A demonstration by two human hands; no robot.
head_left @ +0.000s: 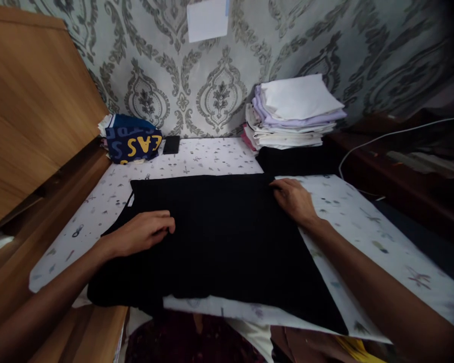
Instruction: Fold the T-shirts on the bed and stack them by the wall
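A black garment (219, 242) lies spread flat across the table, its near edge hanging over the front. A small white tag (130, 200) shows at its far left corner. Over the garment's left part, my left hand (149, 232) is closed with curled fingers; whether they hold a pinch of cloth is hidden. My right hand (293, 199) is at the far right corner, its fingers closed on the garment's edge. Just beyond that corner is another piece of black cloth (298, 160).
A stack of folded white and lilac clothes (295, 113) stands at the back right. Folded dark blue printed cloth (130, 141) and a black phone-like object (171, 145) sit at the back left. A wooden panel (34, 101) rises on the left. A white cable (382, 132) runs at right.
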